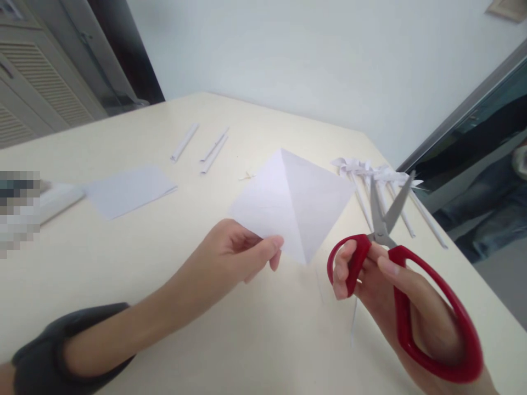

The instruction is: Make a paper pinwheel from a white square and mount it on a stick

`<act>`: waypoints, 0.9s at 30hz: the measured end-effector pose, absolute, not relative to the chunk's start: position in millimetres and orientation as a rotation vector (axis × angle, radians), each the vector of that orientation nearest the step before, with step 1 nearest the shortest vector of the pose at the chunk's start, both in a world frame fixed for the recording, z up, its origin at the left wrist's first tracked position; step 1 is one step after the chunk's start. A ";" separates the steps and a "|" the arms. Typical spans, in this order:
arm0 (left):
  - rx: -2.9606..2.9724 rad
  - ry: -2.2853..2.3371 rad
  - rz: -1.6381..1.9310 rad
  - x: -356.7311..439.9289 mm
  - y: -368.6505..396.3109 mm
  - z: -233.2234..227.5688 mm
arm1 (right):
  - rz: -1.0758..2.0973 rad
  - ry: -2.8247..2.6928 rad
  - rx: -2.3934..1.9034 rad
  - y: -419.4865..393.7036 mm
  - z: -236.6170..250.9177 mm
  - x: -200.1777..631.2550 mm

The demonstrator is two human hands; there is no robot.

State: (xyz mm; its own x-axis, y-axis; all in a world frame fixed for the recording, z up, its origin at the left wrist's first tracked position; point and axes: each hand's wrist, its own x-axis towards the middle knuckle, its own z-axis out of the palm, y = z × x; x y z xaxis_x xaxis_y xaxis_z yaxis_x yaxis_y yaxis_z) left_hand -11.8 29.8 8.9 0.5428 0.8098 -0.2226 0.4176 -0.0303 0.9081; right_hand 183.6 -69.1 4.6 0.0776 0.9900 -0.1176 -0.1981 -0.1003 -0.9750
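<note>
My left hand [247, 249] pinches a square sheet of white paper [263, 197] near its lower edge, thumb on top. One diagonal crease runs down the sheet, and its right half looks shaded. In my right hand [382, 280] is a pair of scissors [381, 236] with red handles, fingers through the loops. The blades stand apart and point up and away, to the right of the sheet and not touching it. Thin paper strips [354, 321] lie on the table below the scissors.
White paper pinwheels [379, 173] on rolled sticks lie at the right. Rolled paper tubes [185, 141] rest toward the back of the table [173, 329]. A stack of white sheets [132, 189] lies at the left. A wall stands behind the table.
</note>
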 end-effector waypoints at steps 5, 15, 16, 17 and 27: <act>1.633 1.106 0.616 -16.0 28.9 8.5 | 1.649 -1.035 -1.147 -70.2 -2.2 189.2; 1.586 1.091 0.857 -20.3 35.6 -2.2 | 1.639 -1.273 -1.363 -75.9 4.5 179.0; 1.589 1.088 0.845 -19.9 35.6 -1.9 | 1.639 -1.324 -1.371 -76.6 4.1 178.3; 1.594 1.084 0.833 -19.5 35.2 -1.4 | 1.632 -1.373 -1.378 -77.0 3.0 177.7; 1.694 1.035 0.669 -16.0 27.2 4.5 | 1.710 -1.367 -1.248 -73.9 -9.0 176.7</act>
